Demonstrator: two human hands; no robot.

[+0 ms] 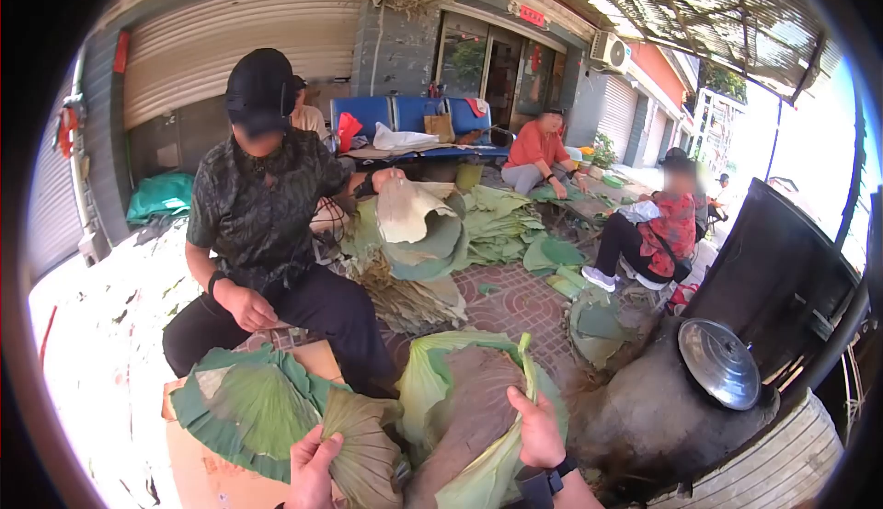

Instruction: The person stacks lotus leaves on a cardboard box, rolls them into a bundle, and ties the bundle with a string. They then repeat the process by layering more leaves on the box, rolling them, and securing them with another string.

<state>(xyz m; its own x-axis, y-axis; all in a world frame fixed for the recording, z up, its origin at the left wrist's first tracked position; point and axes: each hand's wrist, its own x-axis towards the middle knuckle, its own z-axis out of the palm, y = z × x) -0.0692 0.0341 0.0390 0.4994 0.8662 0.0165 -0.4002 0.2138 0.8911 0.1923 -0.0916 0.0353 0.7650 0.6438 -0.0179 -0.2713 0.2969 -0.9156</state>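
My left hand (315, 465) is closed, thumb against fingers, on the edge of a dull olive lotus leaf (361, 435) with radiating folds. My right hand (540, 435), with a dark band at the wrist, grips the upturned rim of a pale green lotus leaf (492, 463). Between the hands lies a greyish-brown leaf surface (474, 394); its lower part runs out of the picture. A greener lotus leaf (250, 414) with a ragged rim rests on cardboard (207, 472) just beyond my left hand.
Opposite sits a person in a dark patterned shirt (262, 205), lifting a dried leaf (411, 213). Leaf piles (497, 224) cover the paving behind. At right stand a sooty stove (653, 408) with a metal lid (719, 362) and a dark panel (768, 270). Other people sit farther back.
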